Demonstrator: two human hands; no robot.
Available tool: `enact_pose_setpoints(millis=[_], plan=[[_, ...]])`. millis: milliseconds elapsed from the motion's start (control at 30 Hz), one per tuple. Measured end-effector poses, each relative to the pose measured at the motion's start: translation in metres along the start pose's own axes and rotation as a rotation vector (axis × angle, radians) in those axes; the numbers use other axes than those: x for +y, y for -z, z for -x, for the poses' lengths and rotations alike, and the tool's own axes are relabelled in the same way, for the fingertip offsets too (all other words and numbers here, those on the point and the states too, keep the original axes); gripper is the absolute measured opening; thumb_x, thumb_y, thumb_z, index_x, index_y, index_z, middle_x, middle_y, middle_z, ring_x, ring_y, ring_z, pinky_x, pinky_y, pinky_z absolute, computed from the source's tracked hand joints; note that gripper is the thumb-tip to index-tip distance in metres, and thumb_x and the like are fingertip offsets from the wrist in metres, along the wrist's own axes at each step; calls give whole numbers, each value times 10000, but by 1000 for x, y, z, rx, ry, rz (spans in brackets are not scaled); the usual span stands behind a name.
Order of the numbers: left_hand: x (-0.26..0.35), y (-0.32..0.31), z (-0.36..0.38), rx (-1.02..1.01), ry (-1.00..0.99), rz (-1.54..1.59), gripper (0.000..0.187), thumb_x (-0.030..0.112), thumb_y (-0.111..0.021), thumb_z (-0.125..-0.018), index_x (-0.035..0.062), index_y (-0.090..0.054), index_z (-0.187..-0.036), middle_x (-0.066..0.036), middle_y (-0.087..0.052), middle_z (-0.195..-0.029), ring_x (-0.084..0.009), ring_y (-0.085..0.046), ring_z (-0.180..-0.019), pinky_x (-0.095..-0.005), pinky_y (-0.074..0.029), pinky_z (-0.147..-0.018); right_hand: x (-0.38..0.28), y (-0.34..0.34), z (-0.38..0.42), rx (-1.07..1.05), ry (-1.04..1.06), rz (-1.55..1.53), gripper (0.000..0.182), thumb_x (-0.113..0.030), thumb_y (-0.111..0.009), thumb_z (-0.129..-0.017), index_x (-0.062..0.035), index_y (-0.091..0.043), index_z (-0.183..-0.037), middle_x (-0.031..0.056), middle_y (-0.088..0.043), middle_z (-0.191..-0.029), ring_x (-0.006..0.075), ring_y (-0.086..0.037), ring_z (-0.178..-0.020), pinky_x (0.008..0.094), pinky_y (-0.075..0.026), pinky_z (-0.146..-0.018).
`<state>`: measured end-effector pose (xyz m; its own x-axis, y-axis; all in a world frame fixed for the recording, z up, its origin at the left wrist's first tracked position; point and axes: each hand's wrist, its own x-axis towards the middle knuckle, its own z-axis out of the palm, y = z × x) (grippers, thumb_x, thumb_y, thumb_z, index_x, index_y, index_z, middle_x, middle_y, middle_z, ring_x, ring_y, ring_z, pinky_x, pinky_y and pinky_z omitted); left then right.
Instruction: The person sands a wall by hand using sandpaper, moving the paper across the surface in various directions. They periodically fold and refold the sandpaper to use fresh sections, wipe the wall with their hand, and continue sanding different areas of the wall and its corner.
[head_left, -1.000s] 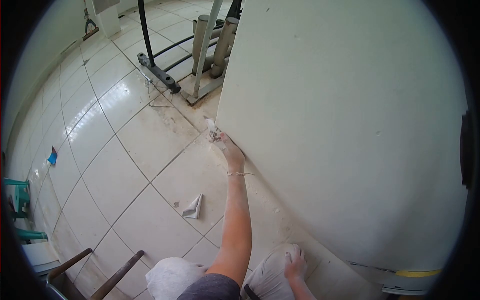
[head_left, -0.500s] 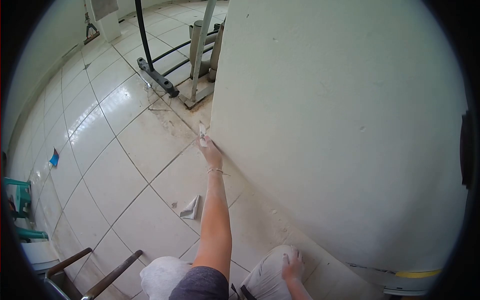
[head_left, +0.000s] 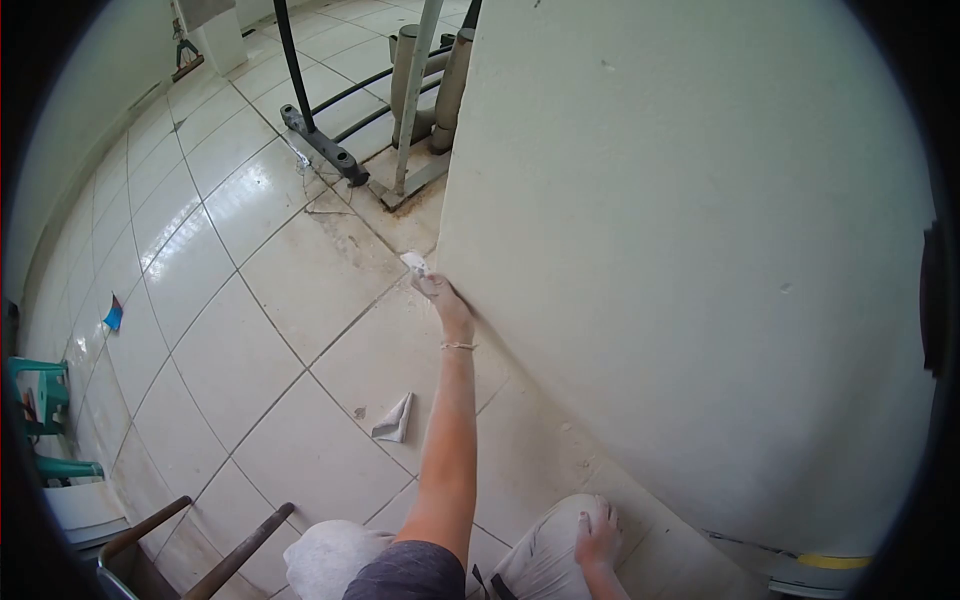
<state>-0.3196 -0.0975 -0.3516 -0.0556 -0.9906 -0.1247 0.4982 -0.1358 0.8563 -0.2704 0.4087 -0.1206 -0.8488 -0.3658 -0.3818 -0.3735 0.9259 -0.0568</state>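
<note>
My left hand point(head_left: 440, 292) is stretched forward, low down at the near edge of the pale wall point(head_left: 680, 250). It is closed on a small folded piece of whitish paper point(head_left: 414, 262), which could be sandpaper; the fingers partly cover it. White dust coats this hand, and a thin bracelet circles the wrist. My right hand point(head_left: 598, 532) lies on my right knee point(head_left: 550, 535) with the fingers laid out and nothing in them. Another folded whitish-grey sheet point(head_left: 394, 420) lies on the tiles to the left of my forearm.
Beyond the wall's corner stand metal posts with a dark foot point(head_left: 325, 150) and upright pipes point(head_left: 452, 95). A blue scrap point(head_left: 113, 314) lies on the tiled floor point(head_left: 300, 300). Green stool parts point(head_left: 45, 395) and brown metal bars point(head_left: 235, 550) are at left. A yellow strip point(head_left: 835, 562) sits lower right.
My left hand and the folded paper have turned and shifted slightly along the bottom of the wall's edge. The whole view has moved a little. My right hand stays on the knee.
</note>
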Motion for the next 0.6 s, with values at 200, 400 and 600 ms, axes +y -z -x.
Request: enact_pose_setpoints(millis=[200, 400, 600], plan=[[39, -33, 28, 123, -2, 88, 962, 728, -239, -996, -66, -245, -1538, -166, -395, -1525, -256, -407, -1385, -377, -320, -1180, -2, 0, -3, -32, -7, -47, 540, -346, -548, -991, -109, -463, -1469, 270, -526, -1415, 446, -527, -1277, 529, -426, -1055], [54, -31, 29, 172, 13, -164, 1006, 783, -243, -964, -27, -176, -1558, -168, -296, -1557, -274, -341, -1422, -378, -281, -1198, 4, -10, -3, 38, 13, -3, 498, -308, -567, -988, -120, -488, -1442, 225, -538, -1404, 433, -560, -1234, 510, -469, -1010], [57, -44, 42, 203, -199, -239, 987, 766, -258, -971, 45, -27, -1603, -157, -75, -1641, -285, -180, -1503, -389, -186, -1239, 1, -4, 4, -26, -17, -45, 538, -342, -546, -992, -110, -459, -1469, 242, -526, -1417, 445, -546, -1251, 522, -439, -1042]])
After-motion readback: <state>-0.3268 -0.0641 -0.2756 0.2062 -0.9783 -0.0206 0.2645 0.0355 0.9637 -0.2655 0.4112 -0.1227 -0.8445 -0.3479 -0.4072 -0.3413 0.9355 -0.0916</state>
